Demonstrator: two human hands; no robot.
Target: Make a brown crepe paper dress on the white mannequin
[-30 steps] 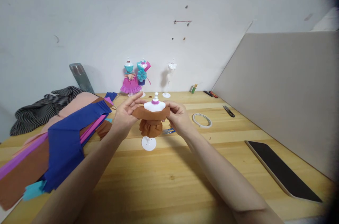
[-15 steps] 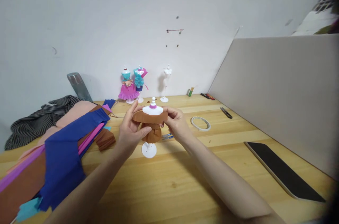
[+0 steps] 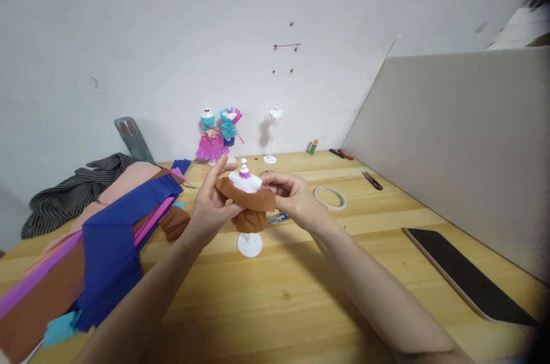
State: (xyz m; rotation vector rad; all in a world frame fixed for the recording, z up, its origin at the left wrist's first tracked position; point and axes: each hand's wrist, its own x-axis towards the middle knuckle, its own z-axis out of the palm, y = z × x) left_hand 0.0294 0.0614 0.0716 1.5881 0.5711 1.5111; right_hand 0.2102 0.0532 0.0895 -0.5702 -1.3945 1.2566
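A small white dress form (image 3: 244, 182) with a purple neck band stands between my hands, tilted a little to the left. A strip of brown crepe paper (image 3: 253, 199) wraps across its chest, and more gathered brown paper (image 3: 248, 222) sits below like a skirt. My left hand (image 3: 209, 200) grips the strip's left side, thumb in front and index finger raised. At the right end of the strip, my right hand (image 3: 298, 199) pinches it between thumb and fingers. Blue-handled thread snips (image 3: 278, 218) lie behind, partly covered by my right hand.
Blue crepe paper (image 3: 107, 243) and other coloured sheets cover the left side. Dressed forms (image 3: 210, 143) and a bare one (image 3: 270, 134) stand by the wall. To the right are a tape roll (image 3: 318, 198), black scissors (image 3: 372, 180) and a flat black-topped slab (image 3: 464, 275).
The dress form has tipped to the left and turned slightly. The brown strip now slopes down to the right, with my right fingers still at its end. The view has shifted a little.
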